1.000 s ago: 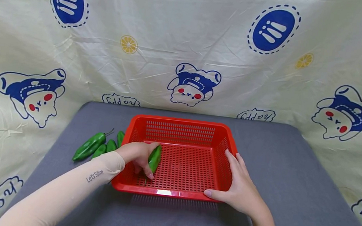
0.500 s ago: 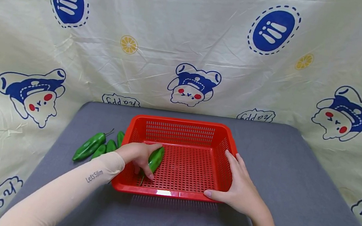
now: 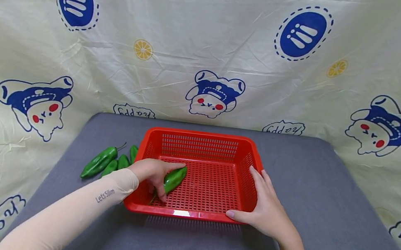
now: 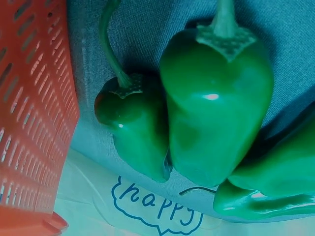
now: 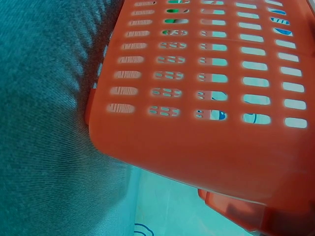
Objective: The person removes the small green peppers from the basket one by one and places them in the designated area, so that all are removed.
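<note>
Inside the red plastic basket, at its left end, a green pepper lies slanted on the slotted bottom. My left hand reaches over the left rim and touches this pepper, index finger stretched past its far end and thumb near the stem end. My right hand rests on the basket's front right corner, thumb on the front rim, straight fingers along the right rim. The left wrist view shows other green peppers beside the basket wall; neither wrist view shows a hand.
Left of the basket, several green peppers lie on the grey tablecloth, partly hidden by my left forearm and the basket. A printed white curtain hangs behind the table. The slotted outer wall fills much of the right wrist view.
The pepper in the basket has turned, its far end swinging right and its stem end left. My left index finger and thumb have spread apart. My right hand and the basket stay put.
</note>
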